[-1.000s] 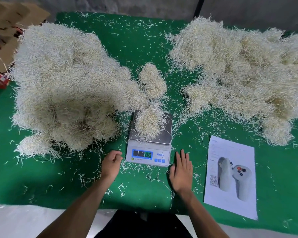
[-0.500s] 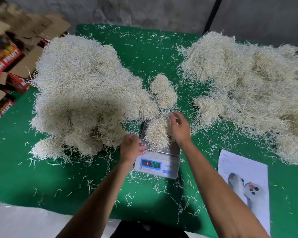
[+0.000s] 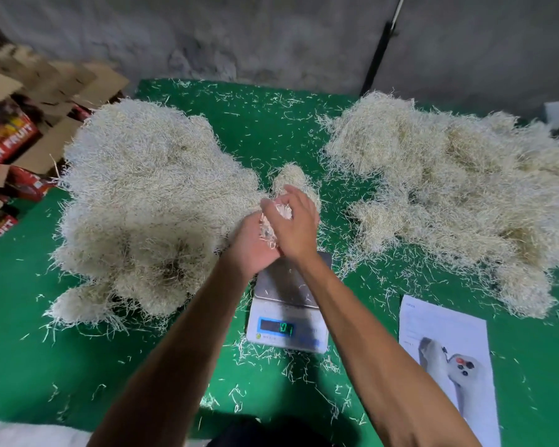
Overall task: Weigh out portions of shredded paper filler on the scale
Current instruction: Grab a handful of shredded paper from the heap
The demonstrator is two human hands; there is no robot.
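A white digital scale (image 3: 288,317) with a steel pan stands at the middle of the green table; its pan holds only a few stray strands. Just beyond its far edge my left hand (image 3: 250,245) and my right hand (image 3: 299,221) cup a clump of shredded paper (image 3: 279,217) between them, lifted off the pan. A big heap of shredded paper (image 3: 149,201) lies to the left and a second big heap (image 3: 455,188) to the right. A small clump (image 3: 292,177) sits behind my hands.
A printed sheet (image 3: 446,350) showing a grey controller lies to the right of the scale. Cardboard fruit boxes (image 3: 17,140) are stacked off the table's left edge. Loose strands litter the green cover (image 3: 46,366). A grey wall stands behind the table.
Both hands moved from the table in front of the scale to the pan, closed around the portion there and lifted it forward. The pan is now nearly bare and the display reading changed.
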